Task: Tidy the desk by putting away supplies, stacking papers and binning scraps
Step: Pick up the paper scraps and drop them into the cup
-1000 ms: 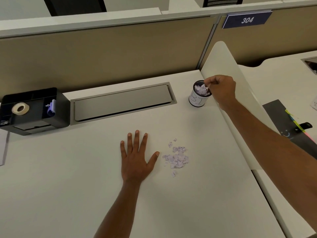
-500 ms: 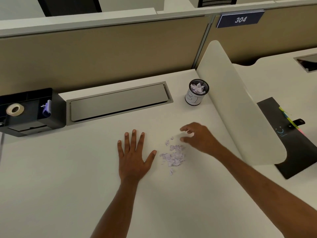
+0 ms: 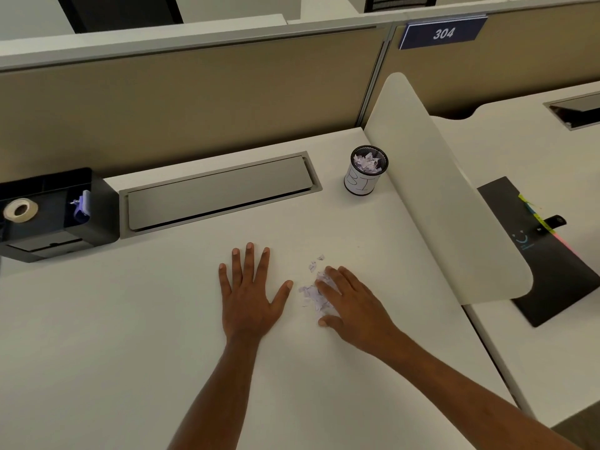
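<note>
The right hand (image 3: 352, 302) lay over the paper scraps (image 3: 313, 295) in the middle of the desk (image 3: 130, 352), fingers curling to gather them for the bin cup (image 3: 365, 172) at the back edge, while the left hand (image 3: 250, 293) rested spread flat beside them.

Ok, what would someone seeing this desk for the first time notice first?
Two bare hands at the centre of the white desk: the left hand lies flat, the right hand covers a pile of pale paper scraps. Behind them, by the divider, stands a small mesh bin holding more scraps.
</note>
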Available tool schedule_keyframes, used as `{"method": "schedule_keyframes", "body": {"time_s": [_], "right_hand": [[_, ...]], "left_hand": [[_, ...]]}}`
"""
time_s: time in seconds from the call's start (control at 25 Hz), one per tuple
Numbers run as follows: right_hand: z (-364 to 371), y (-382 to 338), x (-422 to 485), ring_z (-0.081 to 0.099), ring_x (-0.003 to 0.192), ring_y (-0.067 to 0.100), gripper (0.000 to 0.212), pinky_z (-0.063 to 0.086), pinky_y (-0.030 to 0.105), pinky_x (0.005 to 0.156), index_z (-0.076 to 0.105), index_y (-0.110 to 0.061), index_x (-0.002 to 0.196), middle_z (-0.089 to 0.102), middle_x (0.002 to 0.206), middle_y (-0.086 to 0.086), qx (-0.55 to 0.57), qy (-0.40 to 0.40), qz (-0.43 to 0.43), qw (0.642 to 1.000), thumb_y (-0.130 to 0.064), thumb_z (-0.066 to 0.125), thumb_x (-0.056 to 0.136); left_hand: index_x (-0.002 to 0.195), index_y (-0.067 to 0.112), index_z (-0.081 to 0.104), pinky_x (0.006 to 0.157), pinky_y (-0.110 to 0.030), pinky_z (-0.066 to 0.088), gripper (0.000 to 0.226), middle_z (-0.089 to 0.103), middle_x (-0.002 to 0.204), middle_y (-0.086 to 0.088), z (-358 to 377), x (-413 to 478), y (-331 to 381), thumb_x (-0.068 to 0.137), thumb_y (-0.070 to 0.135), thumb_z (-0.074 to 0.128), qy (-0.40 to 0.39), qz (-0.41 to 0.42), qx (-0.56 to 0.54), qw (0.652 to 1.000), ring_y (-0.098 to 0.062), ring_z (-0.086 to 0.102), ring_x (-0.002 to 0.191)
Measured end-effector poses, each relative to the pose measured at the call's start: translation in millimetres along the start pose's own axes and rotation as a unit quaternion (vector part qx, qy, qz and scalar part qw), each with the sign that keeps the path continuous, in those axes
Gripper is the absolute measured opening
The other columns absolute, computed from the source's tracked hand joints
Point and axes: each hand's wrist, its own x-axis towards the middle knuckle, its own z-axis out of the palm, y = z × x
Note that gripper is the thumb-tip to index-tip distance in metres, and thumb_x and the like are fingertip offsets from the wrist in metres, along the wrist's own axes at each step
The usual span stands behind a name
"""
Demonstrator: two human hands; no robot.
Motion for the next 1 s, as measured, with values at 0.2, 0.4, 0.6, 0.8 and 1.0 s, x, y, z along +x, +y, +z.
{"method": "schedule_keyframes", "body": {"time_s": [0.2,0.4,0.6,0.8,1.0], "right_hand": [[11,14,0,0.057,0.125,0.024,0.044,0.061,0.03,0.058,0.067,-0.021,0.124,0.061,0.136,0.003,-0.012,0.096,-0.028,0.995,-0.003,0.076,0.084],[11,31,7,0.06,0.09,0.019,0.033,0.052,0.031,0.047,0.073,-0.02,0.101,0.066,0.101,-0.004,-0.022,0.121,-0.015,0.992,0.005,0.076,0.079],[-1,44,23,0.071,0.079,0.023,0.017,0.06,0.035,0.066,0.081,-0.016,0.093,0.076,0.088,0.001,0.086,0.137,0.029,0.986,-0.001,0.075,0.087],[-48,58,45,0.076,0.065,0.013,0.013,0.061,0.021,0.072,0.086,-0.014,0.088,0.081,0.079,-0.005,0.354,0.129,0.193,0.906,-0.002,0.081,0.083],[-98,87,69,0.076,0.072,0.023,0.014,0.066,0.037,0.079,0.085,-0.013,0.088,0.081,0.083,0.009,0.478,0.175,0.219,0.832,0.001,0.081,0.084]], "left_hand": [[0.176,0.031,0.009,0.136,-0.062,0.008,0.09,-0.001,0.185,-0.002,-1,0,1,0.103,0.08,0.03,0.001,-0.001,-0.007,1.0,-0.028,-0.008,0.171],[0.176,0.031,0.01,0.136,-0.062,0.009,0.09,-0.001,0.185,-0.002,-2,-1,1,0.103,0.08,0.03,0.003,-0.002,-0.006,1.0,-0.028,-0.007,0.171],[0.176,0.031,0.011,0.136,-0.063,0.01,0.09,0.0,0.185,-0.002,0,0,0,0.103,0.08,0.031,0.005,0.0,-0.01,1.0,-0.028,-0.006,0.171],[0.176,0.03,0.01,0.136,-0.063,0.009,0.091,-0.001,0.185,-0.002,0,0,0,0.103,0.08,0.031,0.002,-0.001,-0.007,1.0,-0.029,-0.007,0.171],[0.176,0.031,0.009,0.136,-0.063,0.009,0.091,-0.003,0.185,-0.001,0,0,1,0.103,0.081,0.03,0.0,-0.001,-0.007,1.0,-0.028,-0.009,0.171]]}}
